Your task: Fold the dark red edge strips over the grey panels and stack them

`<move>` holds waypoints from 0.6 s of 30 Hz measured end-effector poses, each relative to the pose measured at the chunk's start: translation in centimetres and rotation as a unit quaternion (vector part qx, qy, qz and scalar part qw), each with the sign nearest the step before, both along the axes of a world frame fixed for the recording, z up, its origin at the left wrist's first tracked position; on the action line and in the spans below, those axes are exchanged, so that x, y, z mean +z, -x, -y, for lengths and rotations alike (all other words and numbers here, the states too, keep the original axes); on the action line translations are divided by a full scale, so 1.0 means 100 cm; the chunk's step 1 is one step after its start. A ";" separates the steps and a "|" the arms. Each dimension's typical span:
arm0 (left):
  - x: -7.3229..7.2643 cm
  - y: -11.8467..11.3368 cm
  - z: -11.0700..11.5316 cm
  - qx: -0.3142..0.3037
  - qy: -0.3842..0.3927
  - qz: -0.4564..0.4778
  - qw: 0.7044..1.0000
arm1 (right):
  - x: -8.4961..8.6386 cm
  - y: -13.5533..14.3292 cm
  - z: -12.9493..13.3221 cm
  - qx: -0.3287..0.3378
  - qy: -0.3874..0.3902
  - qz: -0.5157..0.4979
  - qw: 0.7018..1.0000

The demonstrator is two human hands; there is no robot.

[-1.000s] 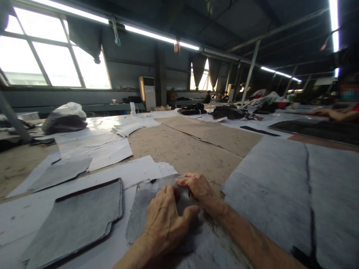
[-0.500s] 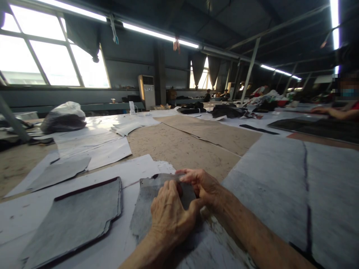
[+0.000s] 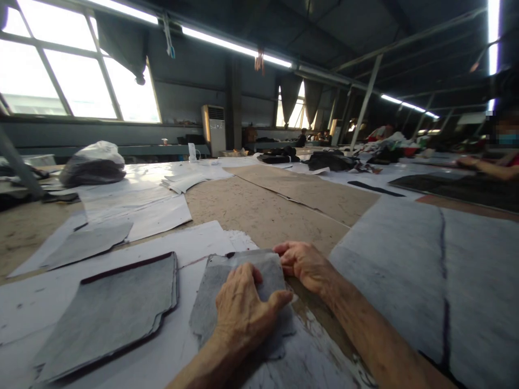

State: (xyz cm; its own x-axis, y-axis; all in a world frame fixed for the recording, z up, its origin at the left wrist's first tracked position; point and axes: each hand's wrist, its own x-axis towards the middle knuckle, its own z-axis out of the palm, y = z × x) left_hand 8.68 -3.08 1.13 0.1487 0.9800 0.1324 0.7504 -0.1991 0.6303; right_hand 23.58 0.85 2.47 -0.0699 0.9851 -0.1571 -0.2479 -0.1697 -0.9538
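Grey piece lies in front of you on the counter, partly over white paper, its far edge running roughly crosswise with a small dark mark near the left end. Your left hand rests on top of it, palm down, fingers bent and thumb spread toward the right edge. Your right hand is at the far right corner, fingers curled and their tips at the edge; it may be pinching the corner, but you can't tell from this view. The two hands are apart, with a little of the grey piece showing between them.

To your left, near but apart, sits the stack, its layered edges uneven on the right and a dark band along the far side. On your right, the big sheet lies beyond your forearm, a dark line running down it. Past the far edge, a brown stretch of counter separates your hands from the dark bundles.
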 end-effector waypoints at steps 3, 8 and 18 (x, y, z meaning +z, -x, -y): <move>0.000 0.001 -0.001 0.006 0.011 0.010 1.000 | -0.006 -0.002 0.000 0.027 0.053 0.083 0.995; 0.003 0.003 -0.002 0.004 0.035 0.031 0.999 | 0.002 0.002 0.012 0.090 0.056 0.166 0.980; 0.005 0.007 -0.007 0.005 0.048 0.121 0.992 | 0.001 0.025 0.014 0.008 -0.056 0.273 0.960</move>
